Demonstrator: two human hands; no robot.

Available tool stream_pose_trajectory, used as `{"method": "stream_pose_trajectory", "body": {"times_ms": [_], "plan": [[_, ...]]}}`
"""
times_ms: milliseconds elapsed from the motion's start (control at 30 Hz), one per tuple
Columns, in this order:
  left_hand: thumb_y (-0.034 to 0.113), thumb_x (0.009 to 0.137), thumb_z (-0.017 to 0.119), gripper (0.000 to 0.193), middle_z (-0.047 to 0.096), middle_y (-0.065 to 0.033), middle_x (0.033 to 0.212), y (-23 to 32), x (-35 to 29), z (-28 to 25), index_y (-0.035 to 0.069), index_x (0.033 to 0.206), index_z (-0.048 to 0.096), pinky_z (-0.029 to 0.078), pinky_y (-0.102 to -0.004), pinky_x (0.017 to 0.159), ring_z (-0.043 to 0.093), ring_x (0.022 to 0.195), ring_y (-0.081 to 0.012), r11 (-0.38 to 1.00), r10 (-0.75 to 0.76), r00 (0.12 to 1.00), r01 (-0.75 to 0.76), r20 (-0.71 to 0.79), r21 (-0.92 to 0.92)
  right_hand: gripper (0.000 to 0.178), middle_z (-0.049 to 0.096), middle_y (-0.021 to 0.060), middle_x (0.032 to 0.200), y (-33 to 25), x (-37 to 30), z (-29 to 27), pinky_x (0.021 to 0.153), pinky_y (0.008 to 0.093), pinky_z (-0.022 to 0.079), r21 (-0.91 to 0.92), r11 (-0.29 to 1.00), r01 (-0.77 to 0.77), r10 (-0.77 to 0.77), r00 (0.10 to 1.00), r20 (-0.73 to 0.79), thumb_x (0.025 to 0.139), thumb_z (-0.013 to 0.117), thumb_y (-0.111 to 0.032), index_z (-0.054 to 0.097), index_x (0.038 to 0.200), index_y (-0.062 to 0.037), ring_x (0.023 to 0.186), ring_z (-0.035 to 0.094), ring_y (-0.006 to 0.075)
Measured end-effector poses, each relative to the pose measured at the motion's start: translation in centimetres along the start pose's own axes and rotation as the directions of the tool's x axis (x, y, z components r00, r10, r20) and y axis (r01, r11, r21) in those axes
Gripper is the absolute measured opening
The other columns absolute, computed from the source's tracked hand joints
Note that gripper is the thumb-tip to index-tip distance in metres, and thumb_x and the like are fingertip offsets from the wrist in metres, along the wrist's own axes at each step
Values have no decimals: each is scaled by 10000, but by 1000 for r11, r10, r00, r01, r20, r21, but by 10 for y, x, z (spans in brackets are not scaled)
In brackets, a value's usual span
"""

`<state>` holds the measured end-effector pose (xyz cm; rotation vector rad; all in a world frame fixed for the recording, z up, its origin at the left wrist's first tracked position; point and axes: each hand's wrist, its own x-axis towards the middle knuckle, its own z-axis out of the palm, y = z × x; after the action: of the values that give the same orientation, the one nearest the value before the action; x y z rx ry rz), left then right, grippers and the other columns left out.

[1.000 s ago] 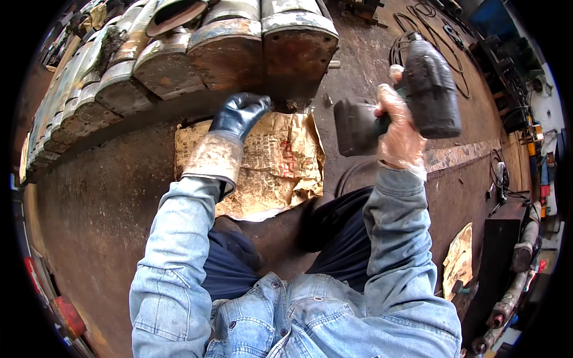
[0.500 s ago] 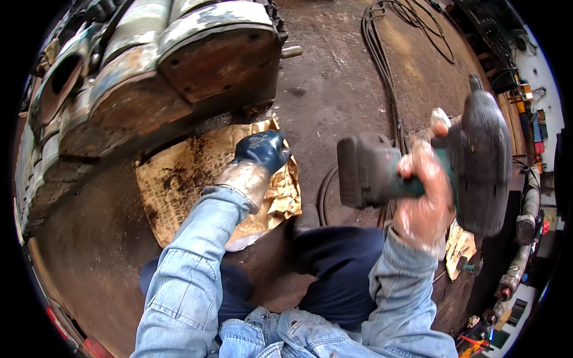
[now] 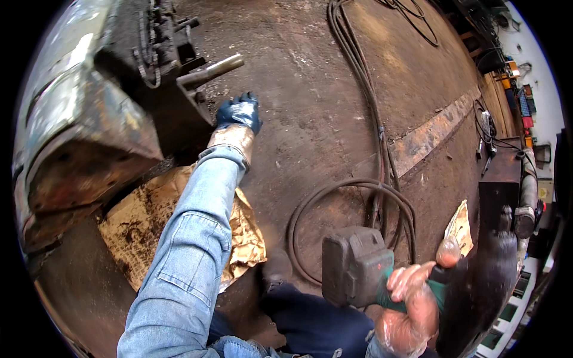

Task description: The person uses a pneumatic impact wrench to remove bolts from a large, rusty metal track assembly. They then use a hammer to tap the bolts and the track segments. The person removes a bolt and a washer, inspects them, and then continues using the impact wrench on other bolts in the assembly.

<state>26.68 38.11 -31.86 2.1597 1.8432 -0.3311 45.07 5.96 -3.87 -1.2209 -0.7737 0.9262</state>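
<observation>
My left hand (image 3: 239, 113), in a dark blue coated glove, reaches forward over the floor beside a round metal pin (image 3: 212, 71) that juts from the machine part. Its fingers are a little apart and nothing shows in them. At the lower right, my right hand (image 3: 412, 304), in a thin clear glove, is wrapped round the green grip of a cordless impact wrench (image 3: 480, 292). The wrench's dark battery pack (image 3: 355, 265) points left, and its black head is blurred at the right.
A heavy, worn machine assembly (image 3: 89, 143) fills the left side. Oil-stained brown paper (image 3: 143, 221) lies below it, partly under my left arm. A looped hose (image 3: 292, 232) crosses the brown floor. A rusty flat strip (image 3: 436, 137) and a dark box (image 3: 500, 179) are at the right.
My left hand has moved from above the brown paper, forward to beside the metal pin, and its fingers have loosened. My right hand has lowered the impact wrench. The view has swung right.
</observation>
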Motion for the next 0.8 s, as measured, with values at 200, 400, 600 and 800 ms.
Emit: {"method": "stream_pose_trajectory", "body": {"times_ms": [200,400,600,800], "plan": [[246,966,524,519,505,-112,1503,-16,59,68,132,1470,471,379,-385,1155,494,1380,-242,997,7,999,-3,-48,78,289,530,72,929,11,16,-4,774,319,429,-56,992,-115,112,992,-51,968,598,-69,573,1202,97,787,489,150],[178,972,519,318,704,-85,1241,-8,32,26,180,1207,733,516,-402,1025,673,1163,-270,1000,-11,999,10,39,23,321,554,89,1016,11,15,-1,793,309,455,-71,989,-132,130,991,-34,940,637,-46,577,1231,75,839,523,148],[250,944,606,203,716,-95,1136,22,-64,11,155,1079,724,549,-411,896,687,1054,-290,894,-9,1000,13,10,-448,368,579,105,1103,5,5,9,812,298,481,-69,990,-123,122,992,-13,913,676,-23,581,1260,53,892,557,145],[114,910,612,100,687,-109,835,-1,-170,51,45,917,684,515,-408,672,657,759,-255,652,-119,897,-253,-426,-715,425,604,122,1190,-16,-24,27,832,288,507,-30,996,-81,83,995,56,886,715,-1,585,1289,32,945,591,143]]}}
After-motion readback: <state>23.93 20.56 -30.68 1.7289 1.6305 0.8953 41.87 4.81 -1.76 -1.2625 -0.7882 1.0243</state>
